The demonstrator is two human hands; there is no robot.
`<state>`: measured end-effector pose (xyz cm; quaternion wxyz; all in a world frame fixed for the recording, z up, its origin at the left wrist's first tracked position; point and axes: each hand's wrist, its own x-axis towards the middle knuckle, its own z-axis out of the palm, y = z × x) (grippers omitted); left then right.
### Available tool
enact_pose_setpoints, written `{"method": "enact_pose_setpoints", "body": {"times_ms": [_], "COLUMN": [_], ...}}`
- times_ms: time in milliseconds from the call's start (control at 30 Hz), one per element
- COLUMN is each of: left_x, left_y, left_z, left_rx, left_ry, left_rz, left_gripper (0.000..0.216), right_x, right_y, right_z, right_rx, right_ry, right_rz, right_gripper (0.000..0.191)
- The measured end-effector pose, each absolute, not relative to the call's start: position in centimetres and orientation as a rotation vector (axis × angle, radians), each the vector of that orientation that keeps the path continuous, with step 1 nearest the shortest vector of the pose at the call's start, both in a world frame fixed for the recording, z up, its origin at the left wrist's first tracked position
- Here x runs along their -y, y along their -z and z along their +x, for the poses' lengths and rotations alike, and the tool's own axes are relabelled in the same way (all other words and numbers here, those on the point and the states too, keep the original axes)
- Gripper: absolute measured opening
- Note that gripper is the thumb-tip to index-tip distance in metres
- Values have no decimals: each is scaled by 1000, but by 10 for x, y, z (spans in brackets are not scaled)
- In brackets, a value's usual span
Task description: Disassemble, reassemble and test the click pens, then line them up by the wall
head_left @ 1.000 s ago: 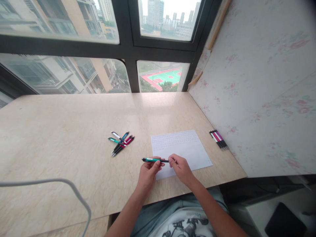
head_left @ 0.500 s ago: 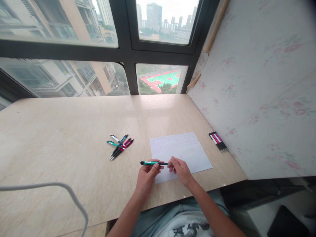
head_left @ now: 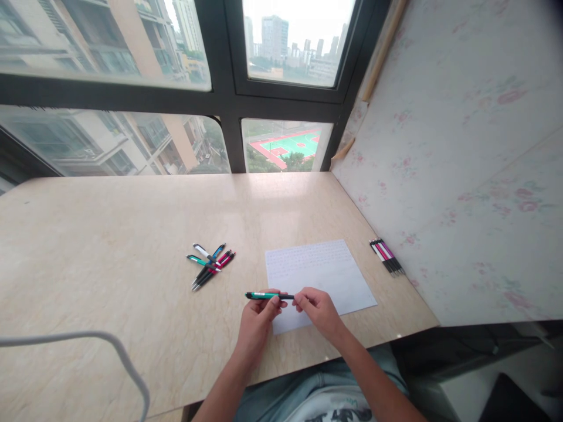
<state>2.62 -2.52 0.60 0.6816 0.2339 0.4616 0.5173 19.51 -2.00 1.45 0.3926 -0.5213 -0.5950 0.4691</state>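
Observation:
A green-and-black pen point(head_left: 264, 295) is held level above the near edge of the table. My left hand point(head_left: 257, 322) pinches its barrel near the middle. My right hand point(head_left: 319, 310) is closed on the pen's right end, fingers pinched together. Just behind and under the hands lies a white sheet of paper point(head_left: 323, 272) with faint lines of writing. To the left of the sheet, a small pile of pens point(head_left: 210, 265) in green, blue, red and white lies crossed on the table.
A row of pens point(head_left: 386, 257) lies against the flowered wall panel point(head_left: 461, 176) at the right. The beige marble-look tabletop point(head_left: 109, 246) runs back to a dark-framed window. A white cable point(head_left: 88, 340) arcs over the near left corner.
Both hands and the pen have kept the same pose. The camera tilted slightly, so everything sits a little lower and further left in view.

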Motion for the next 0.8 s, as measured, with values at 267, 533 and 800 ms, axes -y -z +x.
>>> {"method": "enact_pose_setpoints", "body": {"times_ms": [267,533,800], "left_x": [25,26,25], "left_y": [-3,0,3], "left_z": [26,25,26], "left_rx": [-1063,-1038,-1022], "left_ry": [-1157,-1149,-1148], "left_rz": [534,561,521], "left_gripper": [34,31,30], "right_x": [19,21,22], "right_y": [-12,-13,-12], "right_z": [195,195,195], "right_rx": [1518,1500,1586], "right_ry": [-1182,-1246,-1003], "right_rz": [-1340,-1350,-1331], "right_gripper": [34,43,12]}}
